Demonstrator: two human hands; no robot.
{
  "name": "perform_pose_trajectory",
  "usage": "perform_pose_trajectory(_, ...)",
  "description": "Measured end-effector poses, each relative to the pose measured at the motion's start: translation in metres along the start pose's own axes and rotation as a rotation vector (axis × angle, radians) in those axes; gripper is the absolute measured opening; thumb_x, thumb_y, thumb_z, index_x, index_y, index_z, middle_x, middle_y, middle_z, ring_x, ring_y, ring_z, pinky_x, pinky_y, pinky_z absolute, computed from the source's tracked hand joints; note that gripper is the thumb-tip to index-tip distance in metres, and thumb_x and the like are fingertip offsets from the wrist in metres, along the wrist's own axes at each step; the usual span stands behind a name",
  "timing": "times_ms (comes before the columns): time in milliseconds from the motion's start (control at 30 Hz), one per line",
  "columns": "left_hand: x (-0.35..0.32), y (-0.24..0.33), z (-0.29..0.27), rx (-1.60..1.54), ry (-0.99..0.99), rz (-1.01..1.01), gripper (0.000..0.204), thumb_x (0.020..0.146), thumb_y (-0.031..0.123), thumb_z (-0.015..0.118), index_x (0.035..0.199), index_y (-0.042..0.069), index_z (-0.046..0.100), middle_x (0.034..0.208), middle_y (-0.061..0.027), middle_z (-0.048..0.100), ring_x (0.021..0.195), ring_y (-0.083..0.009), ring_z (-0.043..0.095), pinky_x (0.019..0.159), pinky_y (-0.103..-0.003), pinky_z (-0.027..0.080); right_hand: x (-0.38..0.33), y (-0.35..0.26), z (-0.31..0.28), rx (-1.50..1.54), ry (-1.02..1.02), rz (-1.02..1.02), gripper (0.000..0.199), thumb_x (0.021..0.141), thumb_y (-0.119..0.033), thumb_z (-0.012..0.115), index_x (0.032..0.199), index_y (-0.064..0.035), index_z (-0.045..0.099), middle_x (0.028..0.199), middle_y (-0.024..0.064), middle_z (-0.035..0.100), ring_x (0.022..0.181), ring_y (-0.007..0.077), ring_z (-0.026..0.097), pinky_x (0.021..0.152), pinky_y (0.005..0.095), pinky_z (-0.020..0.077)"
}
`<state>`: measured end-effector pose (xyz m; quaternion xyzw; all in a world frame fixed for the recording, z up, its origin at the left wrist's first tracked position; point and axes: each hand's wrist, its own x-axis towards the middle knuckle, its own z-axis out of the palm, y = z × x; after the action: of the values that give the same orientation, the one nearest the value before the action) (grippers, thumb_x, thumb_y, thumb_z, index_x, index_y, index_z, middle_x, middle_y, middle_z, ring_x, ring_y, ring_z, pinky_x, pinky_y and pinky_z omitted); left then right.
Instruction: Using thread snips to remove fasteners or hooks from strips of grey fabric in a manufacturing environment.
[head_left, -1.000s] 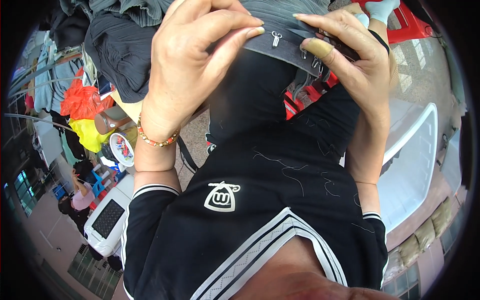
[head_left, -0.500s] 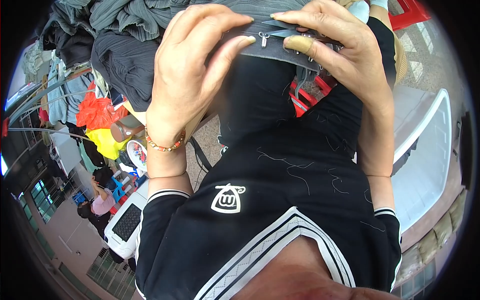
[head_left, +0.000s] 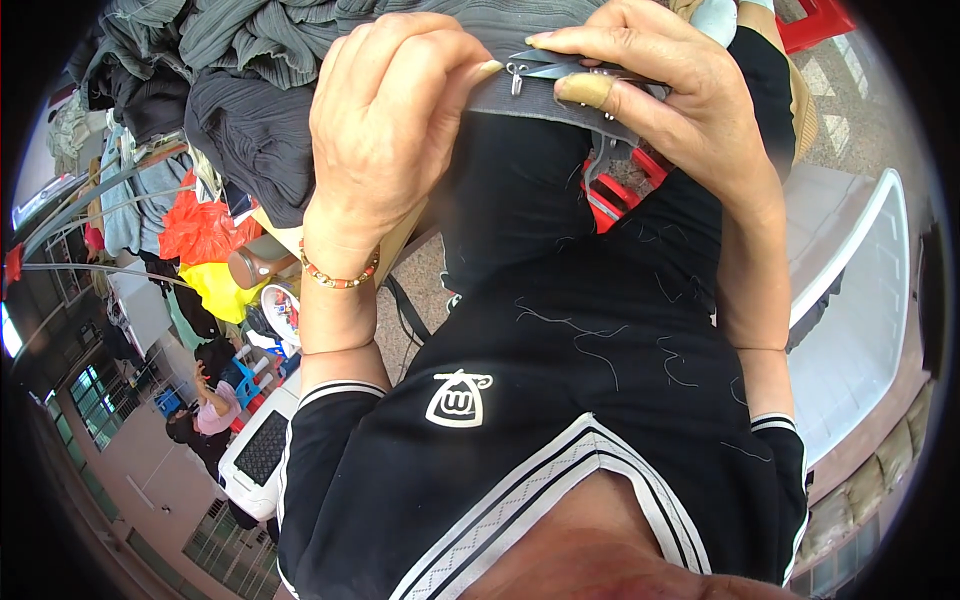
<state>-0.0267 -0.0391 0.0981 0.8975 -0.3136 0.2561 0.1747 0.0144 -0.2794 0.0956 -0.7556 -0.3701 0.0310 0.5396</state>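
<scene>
My right hand (head_left: 665, 70) holds small thread snips (head_left: 545, 70), their two blades apart and pointing left. Just at the blade tips, a metal hook fastener (head_left: 516, 82) sits on a grey ribbed garment (head_left: 545, 103) spread over my lap. Left of the fastener, my left hand (head_left: 385, 110) is closed over the cloth, thumb against the curled fingers. Whatever is pinched there is hidden or too fine to make out. A tan covering wraps my right thumb.
Dark grey garments (head_left: 245, 130) are heaped at the far left. Below them lie a red plastic bag (head_left: 205, 230) and a yellow one (head_left: 215, 290). A white plastic bin (head_left: 860, 330) stands at right. A person in pink (head_left: 215, 408) is in the left background.
My left thumb and fingers have closed together from a spread position. The snips and the fastener have shifted slightly left, with the blades still apart.
</scene>
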Motion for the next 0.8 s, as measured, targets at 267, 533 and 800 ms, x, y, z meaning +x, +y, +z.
perform_pose_trajectory(267,0.002,0.006,-0.003,-0.009,0.016,-0.035,0.011,0.087,0.003,0.073,0.096,0.004,0.065,0.09,-0.0096,0.067,0.082,-0.0248,0.066,0.073,-0.031,0.052,0.003,-0.003,0.001,-0.027,0.009,-0.045,0.031,0.084,-0.01,0.078,0.113,-0.0026,0.073,0.084,0.0082,0.062,0.075,0.0196,0.062,0.065,0.029,0.0487)
perform_pose_trajectory(533,-0.001,0.001,0.002,0.029,0.091,0.006,0.014,0.083,0.01,0.076,0.093,0.01,0.066,0.09,-0.0033,0.064,0.074,-0.023,0.06,0.065,-0.032,0.048,0.023,0.036,0.028,0.071,0.46,-0.861,0.023,0.084,-0.011,0.078,0.106,-0.0023,0.075,0.081,0.0063,0.062,0.067,0.0182,0.063,0.058,0.0295,0.0493)
perform_pose_trajectory(800,0.0,0.008,-0.007,-0.169,0.162,-0.003,0.014,0.083,-0.002,0.073,0.094,0.002,0.066,0.087,-0.0093,0.068,0.076,-0.0248,0.064,0.068,-0.033,0.052,-0.003,0.001,-0.002,0.005,0.148,-0.071,0.02,0.084,-0.007,0.077,0.103,-0.0018,0.076,0.077,0.0065,0.063,0.064,0.0161,0.061,0.056,0.0277,0.0467)
